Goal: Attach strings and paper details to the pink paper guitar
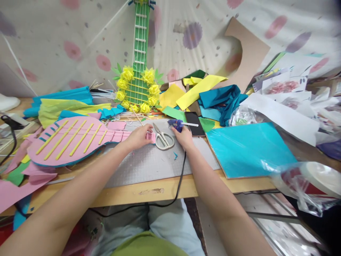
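Note:
A pink paper guitar with yellow strips lies flat on the left of the grey cutting mat. My left hand rests closed on the end of its neck, fingers pressing the pink headpiece. My right hand grips a blue glue gun, whose white glue stick points right and whose black cord runs down over the table edge. Scissors with white handles lie on the mat between my two hands.
A green paper guitar with yellow flowers leans upright against the back cloth. A black phone lies right of the glue gun. A turquoise board covers the right side. Coloured paper scraps, brown cardboard and plastic bags crowd the table.

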Motion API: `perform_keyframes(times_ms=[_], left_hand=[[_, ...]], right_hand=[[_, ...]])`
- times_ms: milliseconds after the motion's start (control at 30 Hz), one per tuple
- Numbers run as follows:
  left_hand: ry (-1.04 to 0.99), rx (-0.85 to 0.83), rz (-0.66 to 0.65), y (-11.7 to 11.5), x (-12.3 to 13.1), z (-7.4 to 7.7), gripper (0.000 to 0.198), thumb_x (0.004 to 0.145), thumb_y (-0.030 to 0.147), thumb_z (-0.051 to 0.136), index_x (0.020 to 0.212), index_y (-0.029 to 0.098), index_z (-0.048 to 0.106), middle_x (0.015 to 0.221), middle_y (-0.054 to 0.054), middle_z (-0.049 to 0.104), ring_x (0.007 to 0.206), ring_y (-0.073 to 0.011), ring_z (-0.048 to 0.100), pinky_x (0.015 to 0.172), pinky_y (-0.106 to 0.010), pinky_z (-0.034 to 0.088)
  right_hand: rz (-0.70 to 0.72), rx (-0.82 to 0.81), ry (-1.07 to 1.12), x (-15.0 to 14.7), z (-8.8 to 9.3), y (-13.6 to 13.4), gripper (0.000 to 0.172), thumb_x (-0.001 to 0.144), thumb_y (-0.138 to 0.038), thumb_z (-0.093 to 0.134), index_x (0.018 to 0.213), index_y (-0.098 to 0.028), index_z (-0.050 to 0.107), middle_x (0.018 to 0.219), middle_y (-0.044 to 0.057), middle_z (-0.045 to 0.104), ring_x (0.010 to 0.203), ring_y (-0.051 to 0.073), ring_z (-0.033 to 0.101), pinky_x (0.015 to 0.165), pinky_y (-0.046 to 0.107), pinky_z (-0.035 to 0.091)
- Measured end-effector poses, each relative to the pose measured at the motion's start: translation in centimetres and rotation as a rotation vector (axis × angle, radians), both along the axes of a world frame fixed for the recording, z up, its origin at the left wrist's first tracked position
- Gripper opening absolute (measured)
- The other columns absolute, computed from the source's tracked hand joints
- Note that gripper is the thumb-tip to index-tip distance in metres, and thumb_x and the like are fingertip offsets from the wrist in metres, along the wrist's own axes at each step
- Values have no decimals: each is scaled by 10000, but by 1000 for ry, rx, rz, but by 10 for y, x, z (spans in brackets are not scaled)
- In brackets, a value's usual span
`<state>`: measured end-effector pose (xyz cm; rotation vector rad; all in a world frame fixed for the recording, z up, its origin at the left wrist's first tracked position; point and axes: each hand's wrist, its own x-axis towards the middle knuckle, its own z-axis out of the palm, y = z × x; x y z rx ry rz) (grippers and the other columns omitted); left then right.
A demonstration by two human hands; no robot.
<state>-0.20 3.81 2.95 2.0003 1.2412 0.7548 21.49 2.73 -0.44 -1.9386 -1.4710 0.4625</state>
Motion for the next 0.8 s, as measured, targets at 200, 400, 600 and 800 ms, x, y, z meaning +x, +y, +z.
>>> perform_keyframes(times_ms=[200,400,600,800], left_hand=[[152,57,-26,1,-1,-2,533,527,232,776,1000,231,529,1003,-58,632,959,-262,586,825,-342,422],[310,89,-78,3,-3,-2,540,620,248,703,1096,202,452,1084,-54,609,979,-210,585,846,-328,436],[317,92,-101,4,-5,-5,543,632,234,685,1108,196,426,1088,-47,607,972,-175,595,850,-296,448],[347,132,-108,6,-5,-8,538,636,223,670,1112,209,420,1094,-37,606,1000,-186,585,866,-316,442]], right_hand=[[-49,-116,-444,7,31,-26,611,647,-478,668,1061,-53,524,1121,243,552,1090,341,501,842,390,410],[451,-202,-361,-18,49,-45,373,666,-397,667,928,-170,529,887,82,628,851,223,587,718,318,428],[627,140,-180,-50,14,-18,757,566,-292,744,1208,-168,363,1147,105,552,1135,249,432,913,387,367],[564,150,-170,-57,-1,-12,572,641,-290,665,1130,-179,388,1099,103,572,1092,273,452,888,417,381]])
